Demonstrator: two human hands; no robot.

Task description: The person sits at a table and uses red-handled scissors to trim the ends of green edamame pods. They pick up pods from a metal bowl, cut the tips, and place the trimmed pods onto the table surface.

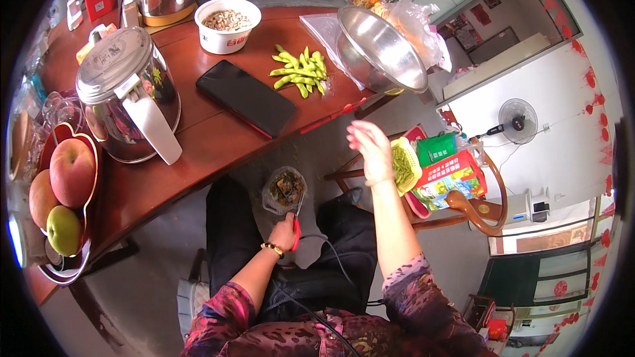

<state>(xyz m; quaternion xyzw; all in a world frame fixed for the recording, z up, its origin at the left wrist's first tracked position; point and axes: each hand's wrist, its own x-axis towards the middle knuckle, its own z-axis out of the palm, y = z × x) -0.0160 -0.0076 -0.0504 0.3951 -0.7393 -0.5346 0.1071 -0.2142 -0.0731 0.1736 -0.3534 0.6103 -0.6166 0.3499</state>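
My left hand (284, 233) is closed around red-handled scissors (296, 231) low between my knees. Their blades point up beside a lined waste bin (266, 197) on the floor, which has scraps in it. My right hand (370, 152) is raised off the table's front edge, fingers stretched out, and I see nothing in it. Just right of it, a yellow basket (415, 170) of green pods rests on a wooden chair. A small pile of green soybean pods (301, 71) lies on the table. Beside the pile, a steel bowl (383, 46) leans toward me.
On the table (198, 152) are a black phone (246, 98), a white tub (225, 39) of beans or nuts, a steel kettle (126, 99), and a heart-shaped bowl (99, 158) of fruit. A red box (456, 177) sits on the chair (506, 192). A cable (327, 251) crosses my lap.
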